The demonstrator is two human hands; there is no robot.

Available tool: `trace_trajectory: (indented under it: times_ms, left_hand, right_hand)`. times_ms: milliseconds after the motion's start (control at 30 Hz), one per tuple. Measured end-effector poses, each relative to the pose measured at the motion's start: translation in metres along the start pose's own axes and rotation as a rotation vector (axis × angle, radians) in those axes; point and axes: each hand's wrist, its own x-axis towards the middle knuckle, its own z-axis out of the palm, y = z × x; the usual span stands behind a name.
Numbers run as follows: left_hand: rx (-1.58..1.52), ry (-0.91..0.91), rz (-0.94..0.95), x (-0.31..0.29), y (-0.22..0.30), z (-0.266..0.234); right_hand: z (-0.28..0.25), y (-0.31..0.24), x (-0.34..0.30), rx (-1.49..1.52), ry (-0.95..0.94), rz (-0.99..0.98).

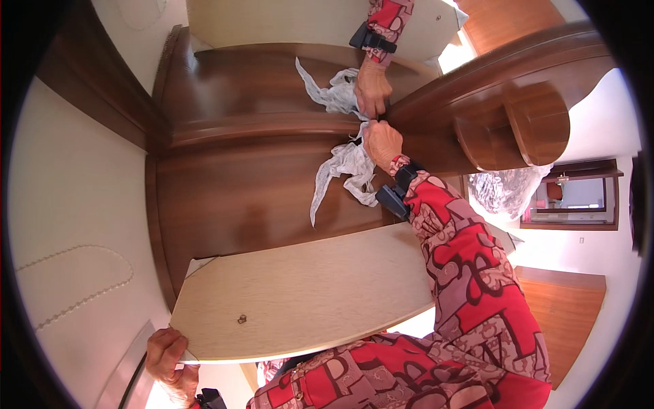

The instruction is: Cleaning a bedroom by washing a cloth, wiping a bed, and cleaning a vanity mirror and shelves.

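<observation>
Wooden cabinet (259,198): right hand (381,144) gripping white cloth (344,170).

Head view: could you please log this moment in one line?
right hand grips cloth on panel | left hand holds door edge

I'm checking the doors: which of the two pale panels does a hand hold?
The lower pale panel, with the small metal knob: the left hand grips its corner. The upper pale panel lies beyond the dark wood.
</observation>
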Motion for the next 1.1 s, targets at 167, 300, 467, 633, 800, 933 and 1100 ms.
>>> trace_trajectory:
  times_ms: [167, 300, 467, 633, 800, 933, 1100]
  left_hand:
    - [0.002, -0.002, 0.005, 0.001, -0.002, -0.003]
    - [0.008, 0.007, 0.024, 0.001, 0.002, 0.001]
    - [0.027, 0.025, 0.03, 0.003, 0.0, 0.001]
    - [0.025, 0.014, 0.03, -0.001, -0.005, 0.001]
    - [0.054, 0.005, 0.039, -0.003, -0.005, 0.0]
    - [0.022, 0.0, 0.041, -0.002, -0.003, -0.001]
    - [0.028, 0.005, 0.032, -0.005, -0.005, 0.002]
  right_hand:
    - [-0.014, -0.027, -0.011, 0.636, -0.123, 0.374]
    - [0.03, -0.019, -0.009, 0.824, 0.029, 0.453]
    - [0.018, -0.123, -0.008, 0.942, 0.186, 0.086]
    - [0.019, -0.226, 0.005, 0.726, 0.048, -0.334]
    - [0.001, -0.195, 0.011, 0.291, -0.191, -0.456]
    - [0.004, -0.1, -0.008, 0.191, -0.078, -0.35]
    - [0.002, -0.007, -0.023, 0.063, -0.183, 0.029]
